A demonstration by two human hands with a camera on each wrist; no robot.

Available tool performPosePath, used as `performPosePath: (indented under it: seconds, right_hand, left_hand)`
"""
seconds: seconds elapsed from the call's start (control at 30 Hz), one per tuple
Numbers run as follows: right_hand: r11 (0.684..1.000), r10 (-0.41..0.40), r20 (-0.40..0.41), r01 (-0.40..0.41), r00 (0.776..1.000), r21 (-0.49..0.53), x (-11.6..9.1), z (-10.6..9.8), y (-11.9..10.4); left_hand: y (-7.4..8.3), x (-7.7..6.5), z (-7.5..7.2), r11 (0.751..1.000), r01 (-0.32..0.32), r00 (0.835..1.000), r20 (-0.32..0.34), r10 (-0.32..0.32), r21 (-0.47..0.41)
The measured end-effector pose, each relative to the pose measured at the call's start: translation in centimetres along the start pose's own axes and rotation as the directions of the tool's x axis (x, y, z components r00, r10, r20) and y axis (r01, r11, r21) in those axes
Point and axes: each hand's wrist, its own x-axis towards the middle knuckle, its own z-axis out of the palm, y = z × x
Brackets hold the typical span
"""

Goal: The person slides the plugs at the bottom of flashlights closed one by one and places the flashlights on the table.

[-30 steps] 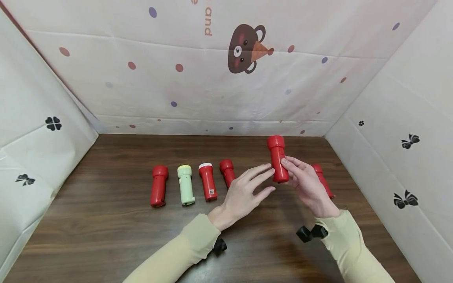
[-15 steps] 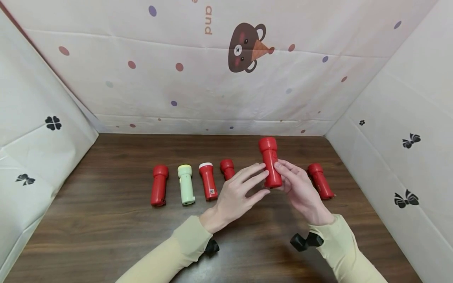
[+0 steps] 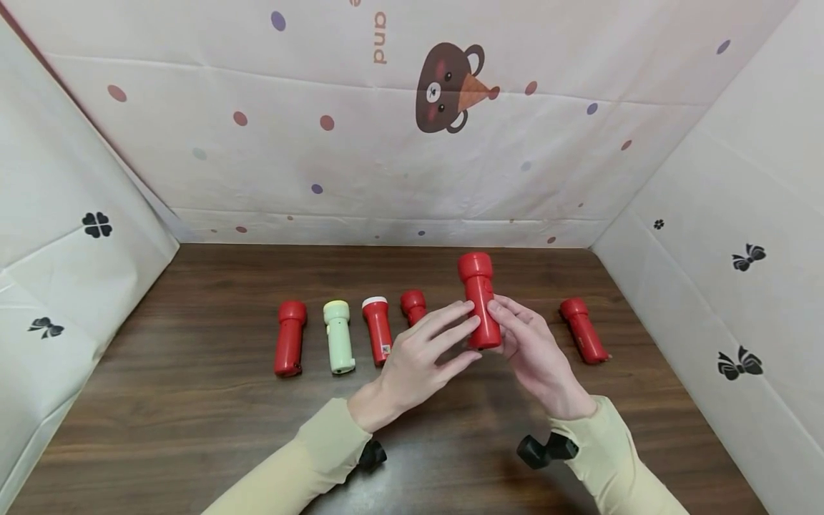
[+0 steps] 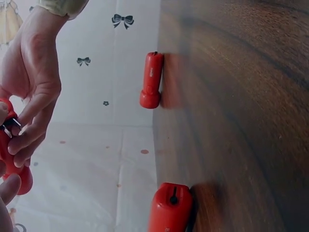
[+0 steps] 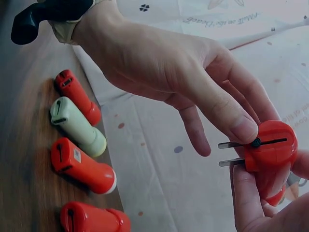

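A red flashlight (image 3: pixel 478 290) is held up off the table, head pointing away. My right hand (image 3: pixel 536 354) grips its barrel from the right, thumb along the side. From the left, my left hand (image 3: pixel 407 365) has its index and middle fingertips at the barrel and its thumb at the tail end. In the right wrist view, two metal plug prongs (image 5: pixel 231 163) stick out of the flashlight's tail. The left thumb (image 5: pixel 244 128) presses beside a small black slider knob (image 5: pixel 256 142), set in a slot there.
Standing in a row on the brown wooden table (image 3: pixel 212 429) are a red flashlight (image 3: pixel 290 340), a pale green one (image 3: pixel 338 340), a white-rimmed red one (image 3: pixel 377 329) and a red one (image 3: pixel 413 305) partly behind my left hand. Another red flashlight (image 3: pixel 584 331) is at the right. Printed white sheets (image 3: pixel 380 164) enclose the table.
Both hands have shifted left and slightly nearer with the flashlight between them. The flashlight at the far right is now fully uncovered.
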Motion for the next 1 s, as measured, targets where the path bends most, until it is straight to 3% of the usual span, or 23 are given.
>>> performPosePath:
  seconds: [0.43,0.7,1.0]
  right_hand:
    - [0.999,0.007,0.009,-0.007,1.0,0.048,-0.1,1.1,0.9]
    - [0.997,0.024,0.097,-0.031,0.995,0.07,-0.3,1.2,1.2]
    - [0.995,0.044,0.197,-0.06,0.979,0.076,-0.2,0.9,1.7]
  left_hand:
    - [-0.1,-0.3,-1.2,1.0,0.004,1.0,0.004,-0.004,-0.005]
    - [-0.6,-0.5,-2.6,0.999,-0.035,0.995,0.091,0.036,-0.01]
    - [-1.3,-0.9,-3.2,0.996,-0.078,0.991,0.105,0.082,-0.04]
